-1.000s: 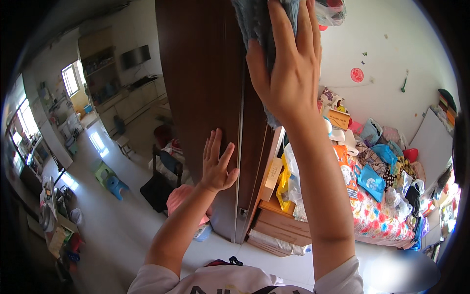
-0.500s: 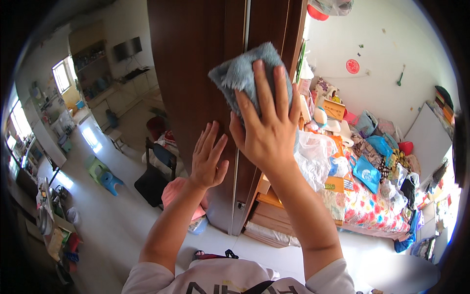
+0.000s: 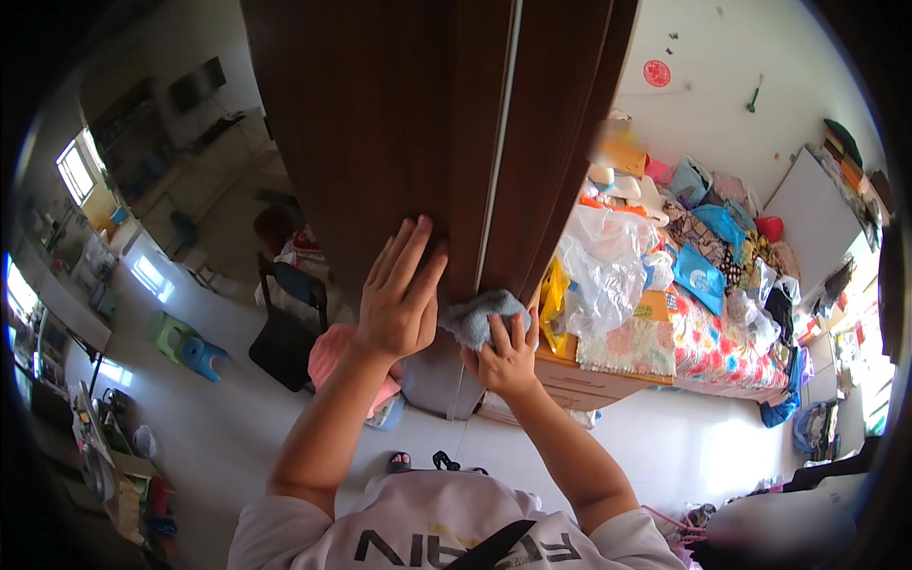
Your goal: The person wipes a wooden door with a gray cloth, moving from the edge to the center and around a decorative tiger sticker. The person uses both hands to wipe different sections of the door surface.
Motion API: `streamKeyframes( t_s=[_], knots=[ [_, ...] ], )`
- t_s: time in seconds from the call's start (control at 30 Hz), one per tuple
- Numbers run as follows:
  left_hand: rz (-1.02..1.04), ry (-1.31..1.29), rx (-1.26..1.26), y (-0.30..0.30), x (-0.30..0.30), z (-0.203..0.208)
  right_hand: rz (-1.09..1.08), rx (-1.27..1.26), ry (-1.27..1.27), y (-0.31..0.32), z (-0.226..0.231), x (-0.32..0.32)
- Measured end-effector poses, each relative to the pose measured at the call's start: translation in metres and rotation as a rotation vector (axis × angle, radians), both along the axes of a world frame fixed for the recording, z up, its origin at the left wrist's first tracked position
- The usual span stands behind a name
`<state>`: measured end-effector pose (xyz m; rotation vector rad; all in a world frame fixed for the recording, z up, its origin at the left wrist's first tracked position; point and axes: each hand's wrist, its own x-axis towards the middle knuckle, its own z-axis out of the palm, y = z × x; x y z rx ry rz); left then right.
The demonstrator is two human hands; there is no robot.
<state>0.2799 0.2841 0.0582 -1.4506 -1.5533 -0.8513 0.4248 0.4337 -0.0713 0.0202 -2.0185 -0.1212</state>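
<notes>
A tall dark brown door (image 3: 380, 123) with a pale metal strip (image 3: 498, 142) down it rises in front of me. My left hand (image 3: 399, 309) rests against its lower part, fingers stretched out and holding nothing. To the right of it, my right hand (image 3: 508, 363) presses a fluffy grey-blue cloth (image 3: 475, 315) onto the door beside the lower end of the strip. The cloth is bunched under the fingers, and the face of it against the door is hidden.
A bed (image 3: 727, 356) heaped with clothes and bags fills the right side, next to a wooden drawer cabinet (image 3: 598, 385) topped with plastic bags. On the left stand a black chair (image 3: 283, 342), a pink cloth bundle (image 3: 337, 356) and a small blue stool (image 3: 202, 356).
My right hand has come down the door with the cloth, from high up to near its lower part. My left hand stays on the door. The view has shifted slightly.
</notes>
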Motion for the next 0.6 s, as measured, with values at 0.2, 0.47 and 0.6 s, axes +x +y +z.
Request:
streamKeyframes(
  t_s=[0.2, 0.47, 0.6],
  knots=[
    [-0.077, -0.003, -0.093, -0.011, -0.013, 0.000, -0.067, -0.136, -0.189, -0.024, -0.099, 0.018],
    [-0.161, -0.024, -0.131, -0.015, -0.020, 0.003, -0.208, -0.258, -0.424, -0.061, -0.129, 0.032],
    [-0.231, -0.051, -0.161, -0.022, -0.025, 0.008, -0.211, -0.175, -0.201, -0.059, -0.065, 0.009]
  ],
)
